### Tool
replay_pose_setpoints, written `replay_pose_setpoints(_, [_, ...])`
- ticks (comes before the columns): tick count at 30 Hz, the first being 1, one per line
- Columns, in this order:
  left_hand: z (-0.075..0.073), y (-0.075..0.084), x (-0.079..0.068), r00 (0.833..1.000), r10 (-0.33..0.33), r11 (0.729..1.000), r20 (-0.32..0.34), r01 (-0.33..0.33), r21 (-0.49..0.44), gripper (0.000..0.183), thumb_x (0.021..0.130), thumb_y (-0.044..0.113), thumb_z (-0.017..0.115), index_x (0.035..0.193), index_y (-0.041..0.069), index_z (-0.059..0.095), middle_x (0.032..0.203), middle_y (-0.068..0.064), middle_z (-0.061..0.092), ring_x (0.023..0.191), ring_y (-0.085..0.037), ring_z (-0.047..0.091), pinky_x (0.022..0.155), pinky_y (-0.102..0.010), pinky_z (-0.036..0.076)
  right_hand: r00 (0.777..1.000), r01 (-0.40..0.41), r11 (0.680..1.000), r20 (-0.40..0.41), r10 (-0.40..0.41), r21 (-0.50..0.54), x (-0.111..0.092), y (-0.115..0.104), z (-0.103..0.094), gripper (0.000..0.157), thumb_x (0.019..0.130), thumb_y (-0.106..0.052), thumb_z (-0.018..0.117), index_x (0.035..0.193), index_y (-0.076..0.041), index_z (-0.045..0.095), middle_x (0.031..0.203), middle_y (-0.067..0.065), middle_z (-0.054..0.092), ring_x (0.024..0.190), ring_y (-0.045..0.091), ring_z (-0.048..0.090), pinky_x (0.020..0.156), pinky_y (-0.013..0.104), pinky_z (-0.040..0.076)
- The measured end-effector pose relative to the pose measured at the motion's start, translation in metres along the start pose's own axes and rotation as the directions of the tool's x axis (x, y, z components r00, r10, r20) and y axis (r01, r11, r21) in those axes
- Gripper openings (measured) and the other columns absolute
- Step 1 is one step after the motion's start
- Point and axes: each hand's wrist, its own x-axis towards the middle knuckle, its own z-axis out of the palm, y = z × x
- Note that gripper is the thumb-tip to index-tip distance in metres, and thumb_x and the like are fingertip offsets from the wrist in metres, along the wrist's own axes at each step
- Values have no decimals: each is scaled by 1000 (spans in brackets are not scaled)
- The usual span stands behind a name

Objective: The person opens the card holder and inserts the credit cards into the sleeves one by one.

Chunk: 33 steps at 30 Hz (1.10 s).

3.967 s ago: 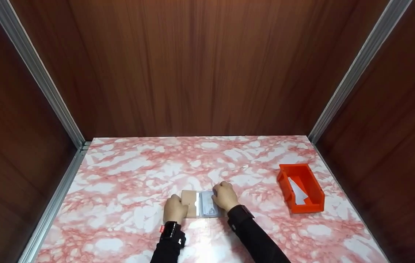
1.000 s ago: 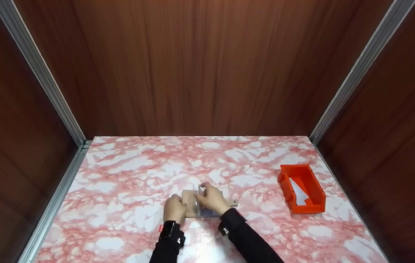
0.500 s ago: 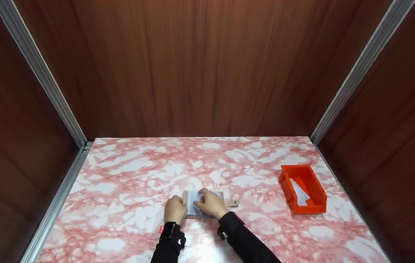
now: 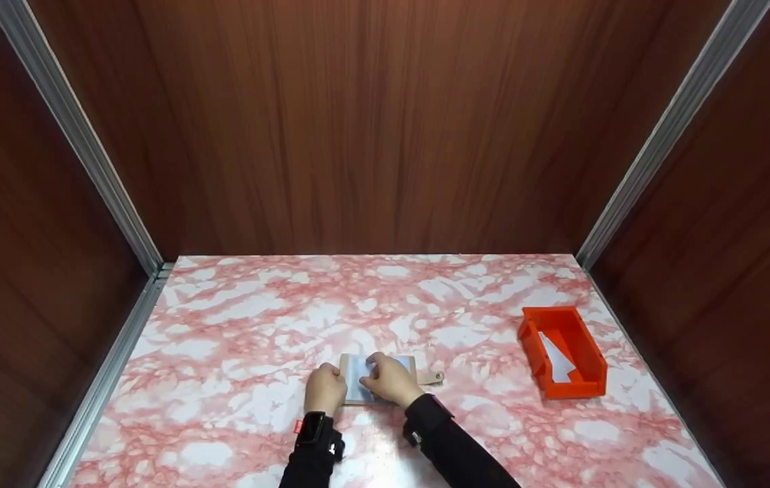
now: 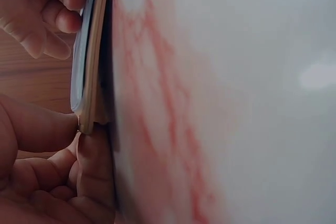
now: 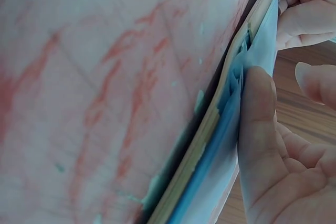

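Observation:
An opened tan card holder (image 4: 413,370) with clear bluish plastic sleeves (image 4: 354,381) lies in front of both hands. My left hand (image 4: 325,389) pinches its left edge between thumb and finger, close over the tabletop, as the left wrist view shows on the tan cover (image 5: 95,77). My right hand (image 4: 390,380) rests over the middle of the sleeves. In the right wrist view one straight digit of that hand (image 6: 262,145) presses against the sleeve face, while another digit stands apart from it. The strap (image 4: 431,377) with a metal snap sticks out to the right.
An orange bin (image 4: 571,390) stands at the right of the table, with white paper pieces (image 4: 554,359) inside. Dark wood panels (image 4: 371,135) enclose the back and sides of the red-and-white marbled tabletop (image 4: 236,325).
The right hand has moved left from the holder's right side, turning sleeves over to the left, where they now cover most of the tan inner cover. The left hand keeps its place.

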Motion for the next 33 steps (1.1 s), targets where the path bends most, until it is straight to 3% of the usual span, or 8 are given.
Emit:
replay_pose_setpoints(9, [-2,2,0,1000,0,1000,2,0,-5,9,82,6,69,80,-1,65,72,-11,64,70,-32,63,69,-46,50,995,95,995,-23,-95,-2,-2,1,-2,32,88,-10,70,110,9,56,66,-7,58,50,3,53,52,24,45])
replay_pose_setpoints(19, [-3,2,0,1000,-10,1000,27,10,8,13,80,7,73,83,-2,65,73,-9,64,71,-31,63,70,-46,51,996,78,996,-34,-79,-35,-8,-1,-10,38,88,-13,73,116,8,58,73,-1,63,60,8,56,61,27,48])
replay_pose_setpoints(26, [-4,3,-2,999,-25,1000,25,25,3,12,79,6,73,82,-2,64,72,-8,63,70,-30,62,69,-45,50,994,44,999,-102,-46,-22,-20,3,-35,37,88,-17,72,116,4,61,78,-2,64,67,10,59,64,28,49])
replay_pose_setpoints(33, [-3,1,-1,999,-22,1000,28,22,-9,12,80,7,72,82,-1,63,71,-8,62,69,-29,62,69,-45,50,986,18,999,-167,-25,-41,-35,17,-73,34,90,-16,71,115,5,63,80,1,62,71,15,60,67,32,50])
